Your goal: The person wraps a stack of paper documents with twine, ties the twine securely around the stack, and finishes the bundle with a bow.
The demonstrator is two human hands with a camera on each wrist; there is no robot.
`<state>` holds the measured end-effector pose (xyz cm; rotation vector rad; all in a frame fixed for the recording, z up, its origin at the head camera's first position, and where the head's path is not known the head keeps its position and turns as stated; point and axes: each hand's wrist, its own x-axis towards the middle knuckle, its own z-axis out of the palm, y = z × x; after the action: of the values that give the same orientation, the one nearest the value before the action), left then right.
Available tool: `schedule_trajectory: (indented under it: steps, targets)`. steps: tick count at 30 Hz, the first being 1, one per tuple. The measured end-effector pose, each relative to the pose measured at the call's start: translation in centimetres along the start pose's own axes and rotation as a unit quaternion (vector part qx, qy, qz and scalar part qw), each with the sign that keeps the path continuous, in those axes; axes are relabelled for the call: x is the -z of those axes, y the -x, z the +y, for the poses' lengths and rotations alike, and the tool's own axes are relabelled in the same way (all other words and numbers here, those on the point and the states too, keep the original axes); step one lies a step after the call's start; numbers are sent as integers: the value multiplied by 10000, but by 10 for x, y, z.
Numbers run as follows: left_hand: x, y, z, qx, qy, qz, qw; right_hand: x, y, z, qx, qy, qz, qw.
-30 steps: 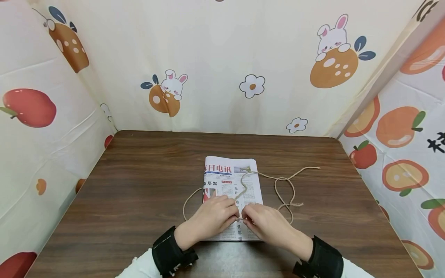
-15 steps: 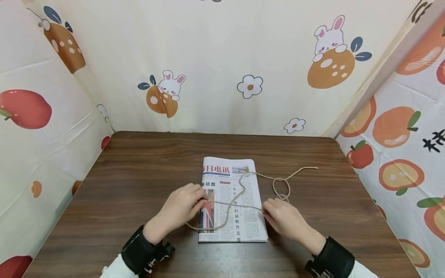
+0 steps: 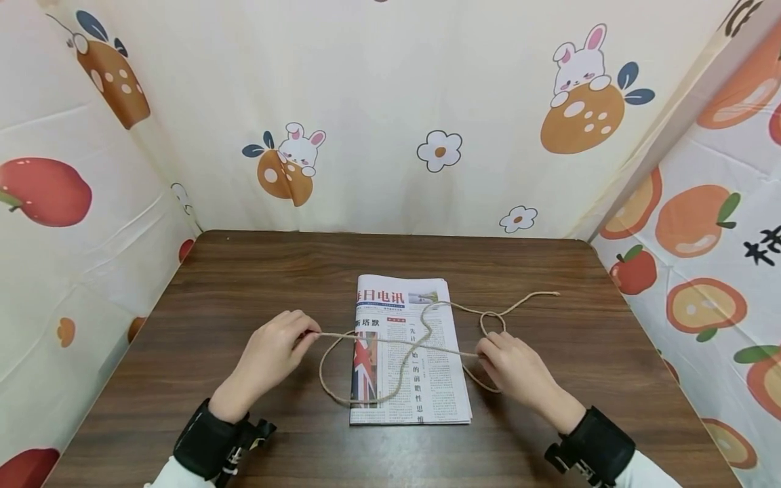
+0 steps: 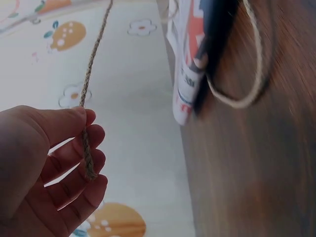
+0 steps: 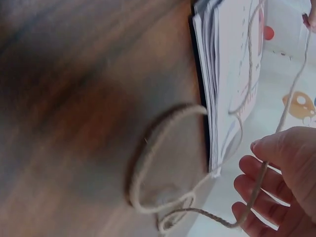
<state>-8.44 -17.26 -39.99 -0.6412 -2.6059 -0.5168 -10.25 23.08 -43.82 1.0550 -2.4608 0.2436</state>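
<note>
A folded newspaper stack (image 3: 442, 390) lies on the table. My left hand (image 3: 271, 349), left of the stack, pinches a twine (image 3: 378, 340) between thumb and index finger. In the left wrist view its short frayed end (image 4: 89, 168) lies past the thumb along the other fingers. Right of the stack, my right hand (image 3: 521, 373) pinches the same twine between thumb and forefinger. The stretch between both hands runs across above the front page and crosses a looser curve of twine. In the right wrist view, more twine (image 5: 143, 173) trails from the right hand (image 5: 276, 182) into loops on the table.
The brown wood-grain table (image 3: 274, 271) extends around the stack. A loose twine tail (image 3: 543, 293) points to the back right. Behind the table hangs a printed cloth (image 3: 378, 135) with rabbits and flowers; fruit-printed cloths hang at both sides.
Both hands were close together over the newspaper. They have moved apart, left hand to the left and right hand to the right, drawing a length of twine out between them.
</note>
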Motion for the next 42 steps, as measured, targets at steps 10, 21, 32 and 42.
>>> schedule_trajectory:
  steps: [10, 21, 32, 42]
  targets:
    - [5, 15, -22, 438, -41, 39, 9990, 19, -23, 25, -7, 244, 399, 9989]
    - [7, 26, -30, 618, -134, 54, 9980, 39, -86, 23, 65, 110, 236, 9996]
    - [7, 31, -36, 751, -198, 171, 9968, 34, -153, 20, -16, -238, -194, 9995]
    - [16, 45, -48, 1042, -409, 243, 9934, 5, -184, 6, -328, -640, -727, 9948]
